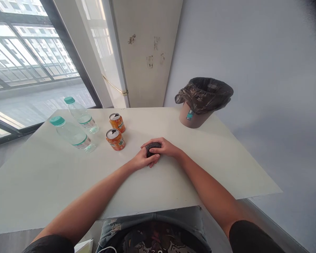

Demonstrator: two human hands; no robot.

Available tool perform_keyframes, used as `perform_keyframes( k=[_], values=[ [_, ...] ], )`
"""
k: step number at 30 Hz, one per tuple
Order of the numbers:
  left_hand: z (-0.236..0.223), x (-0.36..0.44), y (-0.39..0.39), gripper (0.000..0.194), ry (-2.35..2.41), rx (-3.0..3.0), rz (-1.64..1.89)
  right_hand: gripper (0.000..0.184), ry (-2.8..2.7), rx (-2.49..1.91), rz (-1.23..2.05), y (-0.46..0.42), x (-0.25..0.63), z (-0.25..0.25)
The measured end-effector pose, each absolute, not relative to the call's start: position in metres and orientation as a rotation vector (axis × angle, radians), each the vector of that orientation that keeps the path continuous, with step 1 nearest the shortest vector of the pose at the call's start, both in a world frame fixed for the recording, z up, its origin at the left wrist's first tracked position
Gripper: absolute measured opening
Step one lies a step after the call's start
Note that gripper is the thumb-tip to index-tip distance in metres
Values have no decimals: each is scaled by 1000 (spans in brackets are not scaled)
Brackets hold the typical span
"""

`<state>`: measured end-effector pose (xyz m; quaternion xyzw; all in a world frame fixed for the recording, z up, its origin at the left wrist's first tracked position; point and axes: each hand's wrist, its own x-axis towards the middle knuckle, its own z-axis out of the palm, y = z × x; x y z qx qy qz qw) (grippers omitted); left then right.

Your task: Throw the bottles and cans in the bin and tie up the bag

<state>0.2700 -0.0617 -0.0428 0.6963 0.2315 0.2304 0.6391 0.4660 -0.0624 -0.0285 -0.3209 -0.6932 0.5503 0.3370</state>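
Observation:
Both hands meet over the table's middle around a small, dark, rounded object (153,149) with a speckled surface; its exact kind I cannot make out. My left hand (144,159) is closed around its near left side, with the thumb stretched along the front. From the right, my right hand (166,147) wraps it, fingers over the far side and thumb across its top. Left of the hands stand two orange drink cans, the nearer can (116,140) and the farther can (117,123), both with opened tops.
Two clear plastic bottles with teal caps, a nearer bottle (72,134) and a farther bottle (80,114), are at the left of the white table (137,196). A brownish bin (192,119) lined with a black bag (205,95) stands at the back right, near the wall.

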Motion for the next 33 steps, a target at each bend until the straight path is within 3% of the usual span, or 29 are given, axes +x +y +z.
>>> perform_keyframes(
  k=[17,33],
  values=[
    [-56,270,-56,40,499,1687,480,30,-1800,-733,1363,-57,472,-36],
    [-58,270,-56,53,464,1601,507,32,-1786,-721,1384,-59,469,-31]
  ],
)
